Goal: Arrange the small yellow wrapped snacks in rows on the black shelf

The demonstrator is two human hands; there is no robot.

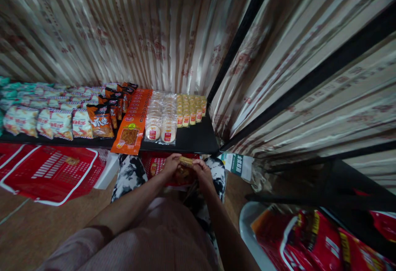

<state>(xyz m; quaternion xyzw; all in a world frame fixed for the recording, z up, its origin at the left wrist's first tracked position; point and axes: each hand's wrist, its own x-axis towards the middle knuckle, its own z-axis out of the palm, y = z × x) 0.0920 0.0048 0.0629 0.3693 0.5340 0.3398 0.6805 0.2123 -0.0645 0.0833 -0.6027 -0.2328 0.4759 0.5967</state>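
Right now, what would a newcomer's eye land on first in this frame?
Probably the black shelf against the striped curtain, lined with neat rows of snack packets, the long orange packets brightest among them. Just below its edge, the left hand and right hand hold a small yellowish packet together over a red basket. Another red basket lies on the floor at left.

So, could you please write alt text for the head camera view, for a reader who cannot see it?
Both hands, left hand and right hand, hold a small yellow snack packet above a red basket below a black shelf. The shelf carries rows of packaged snacks before a striped curtain.
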